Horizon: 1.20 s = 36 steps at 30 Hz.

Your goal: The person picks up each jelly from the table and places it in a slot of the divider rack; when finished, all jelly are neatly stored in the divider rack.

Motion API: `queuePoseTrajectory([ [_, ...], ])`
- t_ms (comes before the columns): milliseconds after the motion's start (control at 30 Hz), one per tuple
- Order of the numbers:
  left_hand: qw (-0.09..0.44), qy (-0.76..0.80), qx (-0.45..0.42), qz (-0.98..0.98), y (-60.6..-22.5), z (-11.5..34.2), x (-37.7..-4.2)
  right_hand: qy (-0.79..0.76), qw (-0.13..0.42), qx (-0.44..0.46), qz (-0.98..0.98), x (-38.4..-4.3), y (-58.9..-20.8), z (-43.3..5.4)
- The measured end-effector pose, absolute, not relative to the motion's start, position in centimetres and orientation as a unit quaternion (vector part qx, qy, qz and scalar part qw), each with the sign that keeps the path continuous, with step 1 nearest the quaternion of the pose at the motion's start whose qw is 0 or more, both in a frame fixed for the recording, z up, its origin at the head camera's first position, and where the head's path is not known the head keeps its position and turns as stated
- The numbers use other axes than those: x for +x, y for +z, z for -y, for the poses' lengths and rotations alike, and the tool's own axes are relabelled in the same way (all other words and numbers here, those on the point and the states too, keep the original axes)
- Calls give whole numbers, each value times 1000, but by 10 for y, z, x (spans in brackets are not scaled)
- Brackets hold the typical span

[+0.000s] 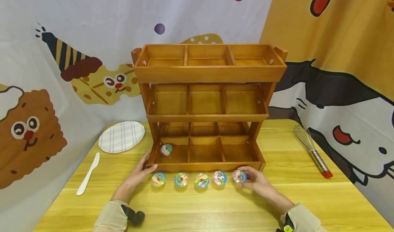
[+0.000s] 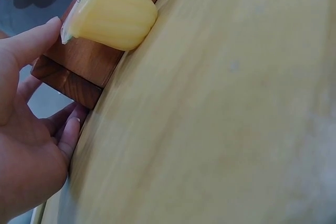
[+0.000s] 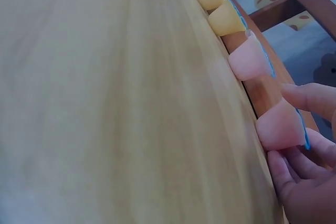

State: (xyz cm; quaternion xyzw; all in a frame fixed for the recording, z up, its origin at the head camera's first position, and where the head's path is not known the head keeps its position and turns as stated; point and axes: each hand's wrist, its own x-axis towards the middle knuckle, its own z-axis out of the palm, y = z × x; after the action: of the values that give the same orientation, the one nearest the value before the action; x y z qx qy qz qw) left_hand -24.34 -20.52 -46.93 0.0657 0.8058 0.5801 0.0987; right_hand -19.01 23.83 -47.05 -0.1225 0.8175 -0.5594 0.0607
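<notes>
A three-tier wooden rack [image 1: 209, 117] with divided trays stands on the table. My left hand [image 1: 137, 175] holds its lower left corner, thumb at the front and fingers bent around the side. Close by the left thumb is a yellow jelly cup [image 2: 113, 14]. My right hand [image 1: 257, 183] grips a pink jelly cup [image 3: 282, 127] at the right end of a row, between thumb and fingers. Another pink jelly cup [image 1: 219, 178] and several yellow ones, such as the middle cup [image 1: 201, 180], line the rack's front. One more jelly cup [image 1: 166, 150] sits in the bottom tray's left compartment.
A white checked plate [image 1: 121, 137] lies left of the rack, with a white knife [image 1: 88, 174] nearer the table's left edge. On the right is a whisk [image 1: 313, 152] with a red-tipped handle. A patterned cloth [image 1: 120, 23] hangs behind the table.
</notes>
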Motion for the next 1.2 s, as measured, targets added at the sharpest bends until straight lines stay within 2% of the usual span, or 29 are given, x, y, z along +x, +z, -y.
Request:
queuePoseTrajectory([
  [667, 96, 582, 72, -804, -470, 205, -243, -557, 80, -154, -812, -191, -460, -236],
  [967, 95, 581, 73, -805, -468, 204, -242, -574, 54, -159, -802, -199, -437, -217],
  [1200, 92, 587, 71, -801, -470, 205, -243, -575, 67, -205, -789, -217, -411, -180],
])
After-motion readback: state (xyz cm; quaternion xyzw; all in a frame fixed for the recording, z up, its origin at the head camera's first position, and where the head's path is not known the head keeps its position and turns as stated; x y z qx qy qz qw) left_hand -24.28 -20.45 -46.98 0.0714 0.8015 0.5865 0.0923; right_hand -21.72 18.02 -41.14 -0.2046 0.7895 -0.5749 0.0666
